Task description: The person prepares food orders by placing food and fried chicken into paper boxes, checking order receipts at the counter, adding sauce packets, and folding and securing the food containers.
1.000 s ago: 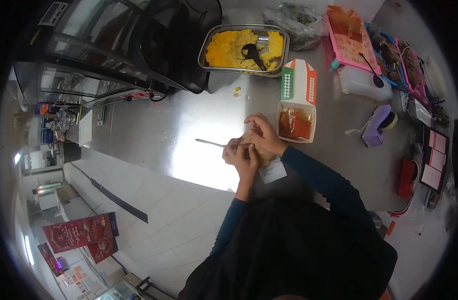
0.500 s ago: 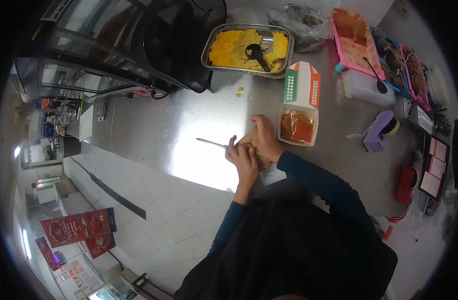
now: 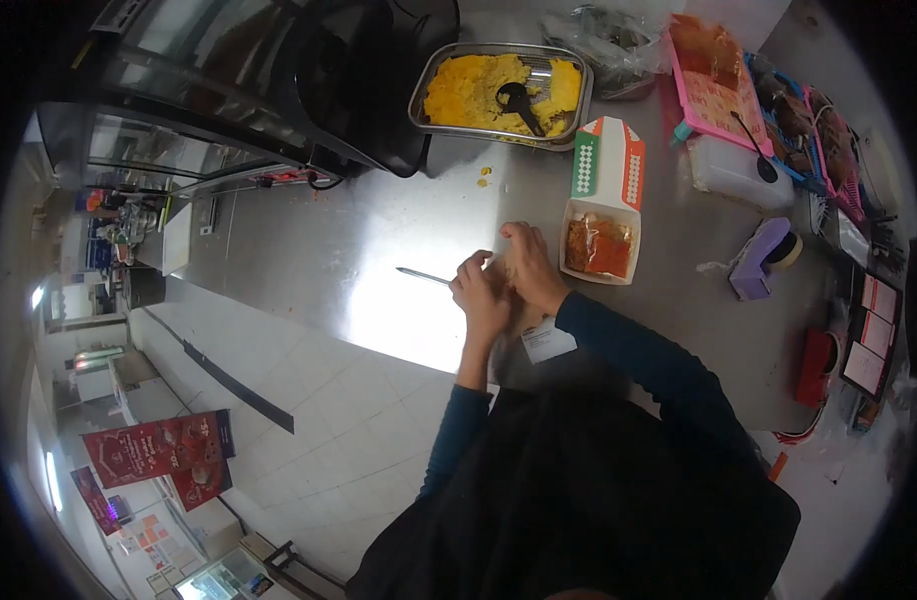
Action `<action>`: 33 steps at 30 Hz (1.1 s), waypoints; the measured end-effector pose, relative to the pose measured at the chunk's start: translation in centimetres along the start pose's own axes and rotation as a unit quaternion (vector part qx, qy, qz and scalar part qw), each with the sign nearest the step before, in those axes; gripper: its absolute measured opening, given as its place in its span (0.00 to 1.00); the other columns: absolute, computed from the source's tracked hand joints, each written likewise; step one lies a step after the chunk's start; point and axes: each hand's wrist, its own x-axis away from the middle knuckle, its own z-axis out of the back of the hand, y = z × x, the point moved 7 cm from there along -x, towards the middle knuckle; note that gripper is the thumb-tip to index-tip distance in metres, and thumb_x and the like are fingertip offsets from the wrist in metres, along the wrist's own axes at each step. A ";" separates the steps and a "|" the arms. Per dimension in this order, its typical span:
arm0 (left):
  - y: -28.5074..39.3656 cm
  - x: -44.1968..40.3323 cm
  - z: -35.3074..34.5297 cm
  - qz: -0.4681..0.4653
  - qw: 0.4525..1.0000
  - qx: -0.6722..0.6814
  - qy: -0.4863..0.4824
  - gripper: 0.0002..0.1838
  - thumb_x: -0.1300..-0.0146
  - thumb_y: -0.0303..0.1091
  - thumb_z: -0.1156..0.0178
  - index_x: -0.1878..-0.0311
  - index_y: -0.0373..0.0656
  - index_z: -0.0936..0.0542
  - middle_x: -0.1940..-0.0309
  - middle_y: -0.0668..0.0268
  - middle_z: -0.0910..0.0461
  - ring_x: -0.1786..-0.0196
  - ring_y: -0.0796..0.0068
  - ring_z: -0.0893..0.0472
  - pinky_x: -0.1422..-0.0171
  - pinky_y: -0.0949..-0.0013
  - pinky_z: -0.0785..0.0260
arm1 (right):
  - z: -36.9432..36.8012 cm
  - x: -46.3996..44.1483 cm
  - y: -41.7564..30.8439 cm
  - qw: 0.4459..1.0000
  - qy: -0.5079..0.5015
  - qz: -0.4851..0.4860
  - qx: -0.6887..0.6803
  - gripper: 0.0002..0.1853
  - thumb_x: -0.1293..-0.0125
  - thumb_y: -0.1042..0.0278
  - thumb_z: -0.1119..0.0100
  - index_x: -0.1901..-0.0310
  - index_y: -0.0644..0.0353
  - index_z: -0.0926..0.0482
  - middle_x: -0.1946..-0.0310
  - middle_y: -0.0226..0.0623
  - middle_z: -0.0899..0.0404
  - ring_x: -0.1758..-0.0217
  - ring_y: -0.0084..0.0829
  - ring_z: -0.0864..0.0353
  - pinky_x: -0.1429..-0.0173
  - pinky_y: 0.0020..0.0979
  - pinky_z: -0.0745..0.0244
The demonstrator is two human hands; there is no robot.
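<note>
Both my hands work close together on a brown paper packet [image 3: 526, 316] at the counter's front edge. My left hand [image 3: 482, 298] has its fingers curled over the packet's left side. My right hand [image 3: 535, 276] grips the far right side with bent fingers. The hands hide most of the packet. By its near end lies a white printed slip [image 3: 549, 342]; whether it is attached I cannot tell. A slim, dark, pen-like stick [image 3: 423, 275] points left from beside my left hand. Right of my hands, an open carton [image 3: 607, 200] holds orange-red food in clear wrap.
A metal tray [image 3: 415, 105] of yellow food with a black scoop [image 3: 520, 104] stands at the back. Pink and blue baskets [image 3: 721, 95], a purple tape dispenser [image 3: 762, 258] and a red one [image 3: 815, 367] stand at right. A black appliance [image 3: 349, 90] is back left.
My left hand's fingers have drawn in over the packet, and both hands sit slightly farther up in view. The whole scene has shifted a little with my head. The carton stays in place.
</note>
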 end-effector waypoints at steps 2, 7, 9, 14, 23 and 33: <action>0.0 -0.4 0.0 0.020 0.999 -0.011 -0.034 0.30 0.55 0.32 0.35 0.46 0.47 0.34 0.50 0.59 0.33 0.46 0.54 0.37 0.43 0.55 0.48 | 0.1 0.1 0.3 1.000 0.014 -0.017 -0.019 0.21 0.51 0.80 0.51 0.52 0.62 0.37 0.56 0.47 0.33 0.55 0.47 0.33 0.50 0.40 0.36; -0.7 0.0 -0.2 0.020 0.998 -0.052 -0.017 0.30 0.56 0.36 0.33 0.46 0.48 0.33 0.51 0.59 0.32 0.50 0.53 0.35 0.46 0.54 0.44 | 1.9 0.6 0.9 0.988 0.102 -0.034 -0.109 0.20 0.51 0.83 0.53 0.53 0.63 0.37 0.57 0.45 0.34 0.55 0.43 0.32 0.49 0.37 0.36; -0.8 1.1 0.2 0.029 0.998 -0.043 0.037 0.30 0.55 0.37 0.34 0.46 0.48 0.33 0.52 0.59 0.31 0.51 0.52 0.34 0.48 0.55 0.43 | 3.8 1.9 1.1 0.975 0.181 -0.005 -0.132 0.19 0.49 0.84 0.53 0.53 0.64 0.37 0.57 0.44 0.34 0.54 0.40 0.33 0.49 0.35 0.36; 0.1 3.6 0.9 0.003 0.988 -0.069 0.136 0.30 0.46 0.45 0.41 0.43 0.43 0.37 0.49 0.49 0.37 0.52 0.50 0.35 0.50 0.54 0.41 | 11.2 9.6 5.0 0.915 0.365 -0.163 -0.049 0.18 0.44 0.78 0.48 0.51 0.63 0.37 0.57 0.40 0.35 0.53 0.32 0.34 0.49 0.31 0.37; 8.9 -0.6 -0.1 -0.139 0.986 0.064 0.060 0.25 0.41 0.43 0.46 0.45 0.37 0.36 0.48 0.50 0.34 0.48 0.53 0.33 0.41 0.58 0.46 | 15.4 12.1 11.5 0.942 0.236 -0.240 -0.014 0.13 0.52 0.80 0.44 0.62 0.62 0.27 0.68 0.37 0.26 0.68 0.28 0.25 0.65 0.26 0.29; 19.7 -4.1 -17.9 -0.109 0.975 0.031 -0.191 0.36 0.51 0.44 0.38 0.42 0.34 0.39 0.51 0.48 0.28 0.49 0.51 0.27 0.48 0.60 0.34 | 25.9 12.9 13.5 0.906 0.309 -0.271 0.101 0.35 0.53 0.62 0.35 0.44 0.63 0.40 0.57 0.50 0.27 0.54 0.45 0.26 0.52 0.37 0.32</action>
